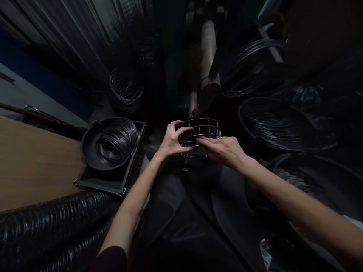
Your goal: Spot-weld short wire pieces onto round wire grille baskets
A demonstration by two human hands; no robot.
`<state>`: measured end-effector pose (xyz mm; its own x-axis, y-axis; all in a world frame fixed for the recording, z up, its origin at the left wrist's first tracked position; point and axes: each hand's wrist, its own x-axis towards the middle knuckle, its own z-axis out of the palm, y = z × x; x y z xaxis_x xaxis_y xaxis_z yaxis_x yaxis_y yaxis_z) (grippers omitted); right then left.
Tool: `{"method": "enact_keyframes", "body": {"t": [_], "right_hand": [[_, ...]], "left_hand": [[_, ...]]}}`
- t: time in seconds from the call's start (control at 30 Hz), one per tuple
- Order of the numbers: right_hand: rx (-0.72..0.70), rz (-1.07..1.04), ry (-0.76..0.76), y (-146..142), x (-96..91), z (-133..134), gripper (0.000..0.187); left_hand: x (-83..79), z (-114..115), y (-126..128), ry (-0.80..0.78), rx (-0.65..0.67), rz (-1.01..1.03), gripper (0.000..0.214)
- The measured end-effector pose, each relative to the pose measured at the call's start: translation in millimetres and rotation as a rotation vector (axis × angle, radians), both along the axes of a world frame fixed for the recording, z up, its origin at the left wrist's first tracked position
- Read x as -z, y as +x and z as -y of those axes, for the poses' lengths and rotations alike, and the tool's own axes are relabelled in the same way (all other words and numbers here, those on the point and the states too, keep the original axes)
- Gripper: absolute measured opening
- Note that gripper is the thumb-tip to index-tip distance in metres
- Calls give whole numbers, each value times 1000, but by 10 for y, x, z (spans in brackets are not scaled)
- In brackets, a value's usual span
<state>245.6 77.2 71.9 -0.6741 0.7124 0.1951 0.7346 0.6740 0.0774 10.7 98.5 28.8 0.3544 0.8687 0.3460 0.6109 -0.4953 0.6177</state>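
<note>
The left hand (170, 139) and right hand (226, 150) hold 1 wire frame (209, 126) with part-curled fingers (185, 130); it looks already joined together, but what remains is unclear.

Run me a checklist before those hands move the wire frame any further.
1. Left hand on the wire frame: ok, thumb and fingers at its left side.
2. Right hand on the frame: contact ok, fingers at its near right side; firmness of grip, cannot tell.
3. Hand protection: not ok if gloves are wanted; both hands are bare.
4. Frame free of the machine parts behind it: cannot tell, the gap is too dark.
5. Wire coil at the left contained: ok, it lies in the round basin.
6. Lighting: probably not ok, much of the surroundings is in deep shadow.
</note>
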Motion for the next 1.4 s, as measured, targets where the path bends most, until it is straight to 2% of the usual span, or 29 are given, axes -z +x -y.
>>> {"method": "enact_keyframes", "body": {"t": [0.33,0.73,0.87,1.03,1.17,1.3,1.4], "right_hand": [[-54,-37,69,17,-53,13,35],[17,-3,85,-24,-93,-228,36],[43,-6,31,-59,-127,-283,37],[134,-64,-43,-42,-127,-227,37],[260,-193,5,10,-38,-161,35],[350,-303,32,6,39,-281,30],[355,-374,-7,-10,44,-403,26]], "left_hand": [[-96,66,-18,-17,-15,21,72],[-136,-241,-15,-15,-17,37,74],[-150,-318,-28,-22,-19,4,75],[-122,-365,-40,1,-6,10,75],[-117,-416,-46,-5,-4,18,75],[-136,-546,-53,-27,-25,50,76],[-145,-636,-60,-46,-35,57,75]]}}
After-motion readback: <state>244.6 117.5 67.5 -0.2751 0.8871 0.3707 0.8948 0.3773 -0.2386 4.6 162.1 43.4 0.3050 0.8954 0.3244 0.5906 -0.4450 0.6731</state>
